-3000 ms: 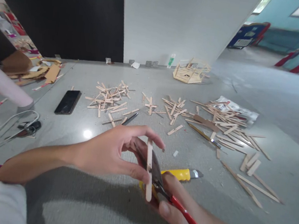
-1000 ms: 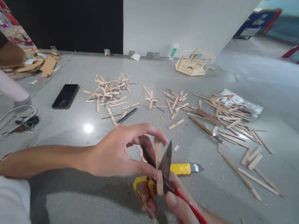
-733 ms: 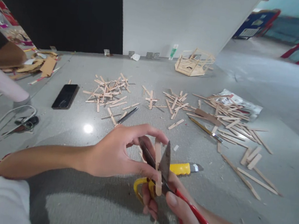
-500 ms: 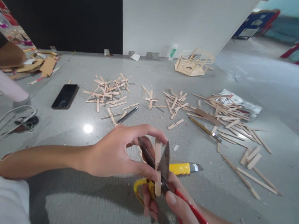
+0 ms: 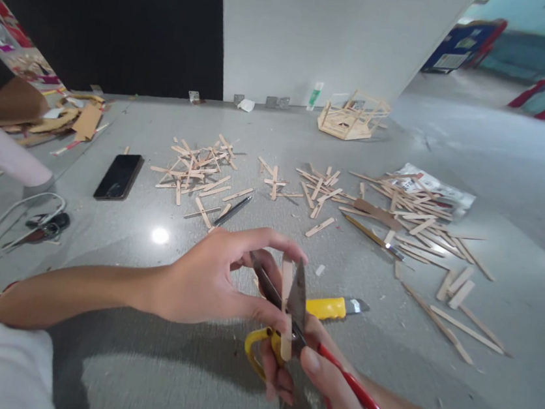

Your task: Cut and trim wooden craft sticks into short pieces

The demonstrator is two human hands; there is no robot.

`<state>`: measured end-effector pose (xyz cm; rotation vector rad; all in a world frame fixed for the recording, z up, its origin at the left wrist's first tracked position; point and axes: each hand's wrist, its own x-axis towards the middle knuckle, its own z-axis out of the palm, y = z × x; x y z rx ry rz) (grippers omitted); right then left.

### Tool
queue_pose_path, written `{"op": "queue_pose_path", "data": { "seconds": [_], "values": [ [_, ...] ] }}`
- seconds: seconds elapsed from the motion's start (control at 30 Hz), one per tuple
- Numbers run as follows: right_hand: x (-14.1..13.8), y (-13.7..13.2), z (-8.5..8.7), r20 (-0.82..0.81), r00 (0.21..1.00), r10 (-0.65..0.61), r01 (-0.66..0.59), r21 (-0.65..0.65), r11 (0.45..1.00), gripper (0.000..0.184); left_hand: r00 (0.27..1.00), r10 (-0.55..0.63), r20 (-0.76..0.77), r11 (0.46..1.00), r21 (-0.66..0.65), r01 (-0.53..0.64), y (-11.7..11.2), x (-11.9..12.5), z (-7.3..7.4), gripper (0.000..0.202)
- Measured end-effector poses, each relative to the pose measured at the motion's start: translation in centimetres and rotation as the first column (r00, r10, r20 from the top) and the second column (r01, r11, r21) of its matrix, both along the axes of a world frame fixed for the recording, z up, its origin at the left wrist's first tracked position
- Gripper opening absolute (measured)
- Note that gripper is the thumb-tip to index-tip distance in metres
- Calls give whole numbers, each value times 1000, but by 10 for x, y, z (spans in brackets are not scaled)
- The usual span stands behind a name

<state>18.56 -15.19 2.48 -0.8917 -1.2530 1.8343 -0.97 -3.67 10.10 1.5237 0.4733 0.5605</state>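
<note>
My left hand [image 5: 217,277] pinches a wooden craft stick [image 5: 284,311] upright between thumb and fingers. My right hand [image 5: 319,374] grips a pair of scissors [image 5: 298,302] with one red and one yellow handle. The blades are parted around the stick, the cut running along its length. Both hands hover just above the grey floor, close to my body.
A yellow utility knife [image 5: 332,308] lies just behind the hands. Piles of craft sticks [image 5: 197,173] spread across the floor, with a pen [image 5: 232,211], a black phone [image 5: 119,176] and a stick-built frame [image 5: 351,118] by the white wall. Cardboard scraps and cables lie at left.
The scissor blades have closed slightly on the stick and my right hand has dropped a little. My left hand keeps its hold in much the same place.
</note>
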Motion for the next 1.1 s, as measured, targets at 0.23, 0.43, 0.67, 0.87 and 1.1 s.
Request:
{"op": "queue_pose_path", "data": {
  "seconds": [0.23, 0.43, 0.67, 0.87, 1.1],
  "values": [
    [2, -4, -9, 4, 1000, -22, 22, -5, 1000, 68, 1000, 2, -12, 1000, -5, -2, 0, -1, 2, 56],
    [2, 0, -1, 29, 1000, 8, -8, 24, 1000, 68, 1000, -5, -27, 999, 39, 6, 0, -2, 3, 54],
    [0, 12, 2, 3, 999, -32, 30, 256, 966, 54, 947, 305, -99, 946, 150, -289, -12, 0, -1, 62],
    [1, 13, -3, 54, 996, -77, 57, 297, 953, 48, 895, 108, -434, 994, 20, -111, -24, 4, -2, 47],
    [8, 14, -4, 177, 974, -141, 61, 396, 916, 53, 960, 4, -279, 999, -29, -13, -21, 4, 2, 41]
  ]
}}
